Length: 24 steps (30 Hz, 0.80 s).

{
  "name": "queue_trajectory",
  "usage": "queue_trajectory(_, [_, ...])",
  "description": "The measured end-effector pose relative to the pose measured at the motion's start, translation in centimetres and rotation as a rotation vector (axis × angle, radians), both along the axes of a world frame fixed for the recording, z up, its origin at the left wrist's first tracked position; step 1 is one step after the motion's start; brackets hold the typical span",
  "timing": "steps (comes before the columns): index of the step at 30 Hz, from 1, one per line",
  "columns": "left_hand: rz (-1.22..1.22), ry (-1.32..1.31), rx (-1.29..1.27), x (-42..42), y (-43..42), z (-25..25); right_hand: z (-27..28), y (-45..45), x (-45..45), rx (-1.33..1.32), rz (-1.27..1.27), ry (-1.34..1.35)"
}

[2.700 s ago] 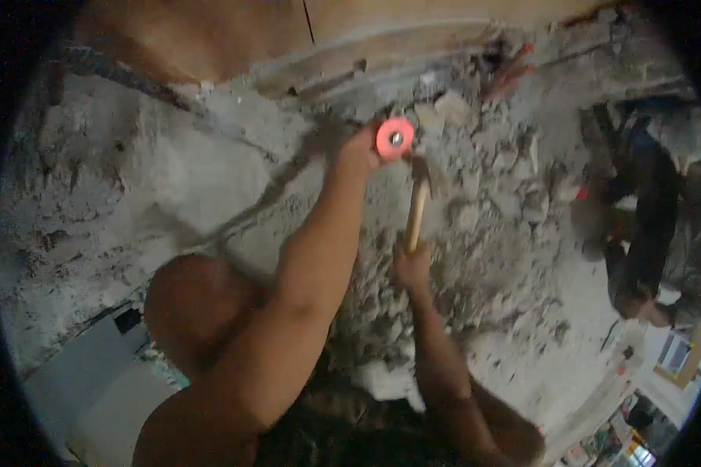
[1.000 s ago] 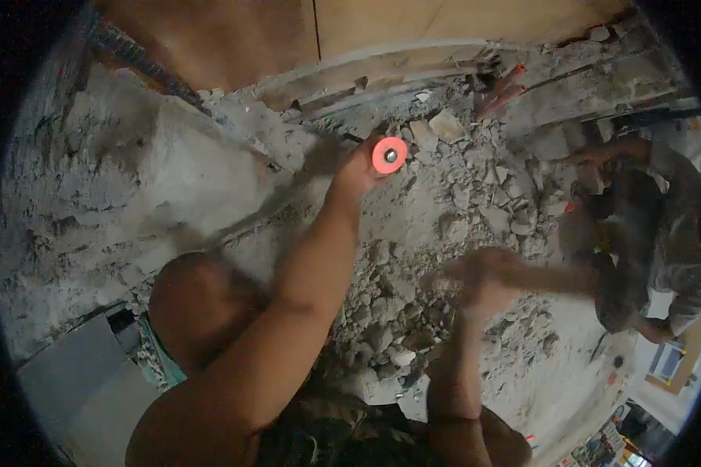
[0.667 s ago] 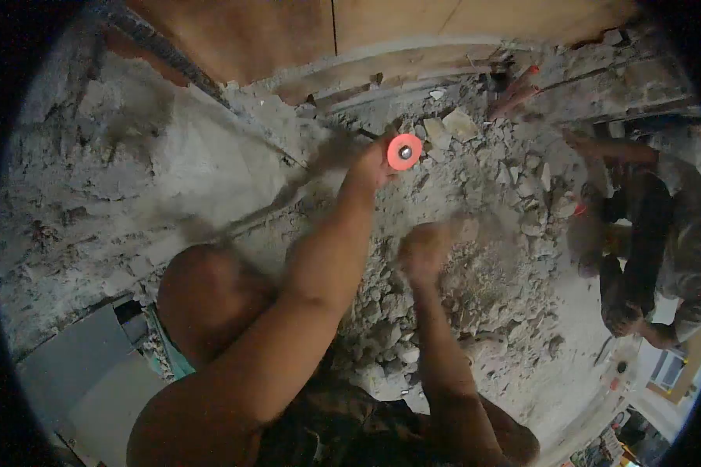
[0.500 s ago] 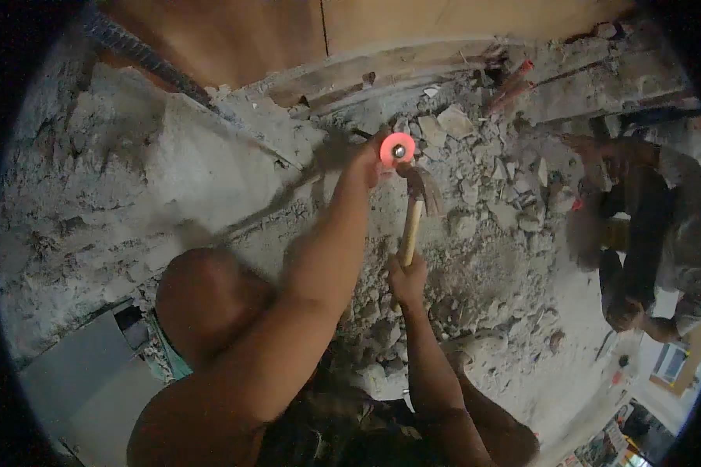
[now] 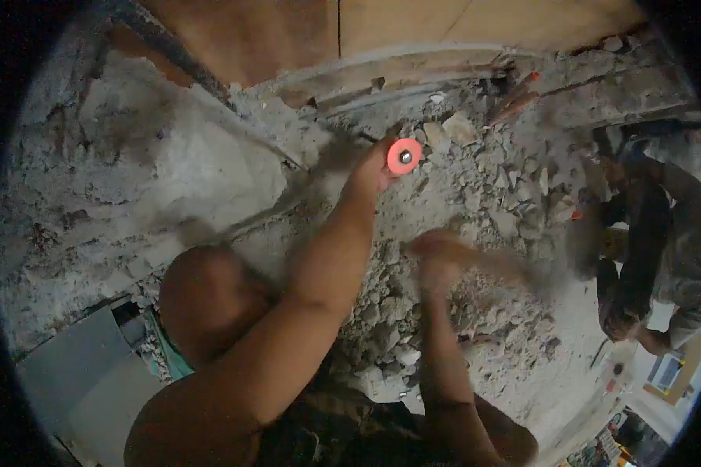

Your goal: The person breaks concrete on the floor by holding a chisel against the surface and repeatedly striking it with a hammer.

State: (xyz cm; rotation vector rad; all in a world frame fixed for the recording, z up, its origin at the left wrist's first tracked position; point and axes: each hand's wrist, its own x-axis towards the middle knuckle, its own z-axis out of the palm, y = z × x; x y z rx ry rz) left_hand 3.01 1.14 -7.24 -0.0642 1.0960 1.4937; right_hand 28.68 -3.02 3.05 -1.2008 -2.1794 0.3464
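My left hand (image 5: 376, 165) is wrapped round a chisel with a round pink guard (image 5: 404, 157), its metal end facing up through the guard's middle. Dark metal of the tool shows beyond my fingers, against the broken wall base. Lower and to the right, my right hand (image 5: 438, 257) grips a hammer (image 5: 494, 265) by its handle. Motion smears the hammer, and its head, swung out to the right away from the chisel, is only a blur. Under both hands lies broken rubble (image 5: 389, 303).
Another person (image 5: 650, 233) crouches at the right, near the rubble. A wooden panel (image 5: 413, 23) spans the top. Orange pipes (image 5: 516, 101) poke out at the upper right. A grey board (image 5: 82, 373) lies at lower left, and my bent knee (image 5: 202, 300) is beside my left arm.
The hammer, earlier up against the chisel's end, has swung away down and to the right with my right hand. My left hand keeps its hold on the chisel.
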Motion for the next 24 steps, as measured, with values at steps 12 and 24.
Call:
queue_trajectory(12, [0.457,-0.605,0.351,2.4,1.7,5.2,-8.9,-6.9,5.5,-0.908,-0.036,-0.137])
queue_trajectory(24, [0.155,1.357,-0.031,-3.7,7.7,10.5,-7.2,-7.6,7.6,-1.086,-0.043,-0.263])
